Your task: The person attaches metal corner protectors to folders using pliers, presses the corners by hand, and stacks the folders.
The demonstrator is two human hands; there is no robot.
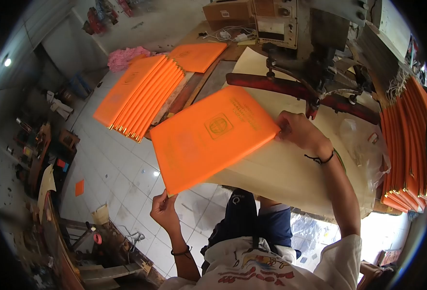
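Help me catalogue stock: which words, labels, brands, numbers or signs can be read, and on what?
No words are readable.
Flat orange rectangular folder: globe-like emblem in square; lettering blurred.
Stacked orange folders: faint lettering, unreadable.
Dark blue fabric shorts: white "Q"-like mark; text too small.
White fabric shirt: red print, illegible.
Brown cardboard box, pale metal instrument: labels too small.

Lettering on the orange folder (208,145) is too small to be read. At its corner, some fingers of the right hand (300,131) are partly hidden. The markings of the control box (277,42) cannot be made out. The dark machine (329,26) and cardboard box (229,13) are cut off by the top edge, the white shirt (264,249) by the bottom. Items along the left wall (8,118) are blurred and left unidentified.
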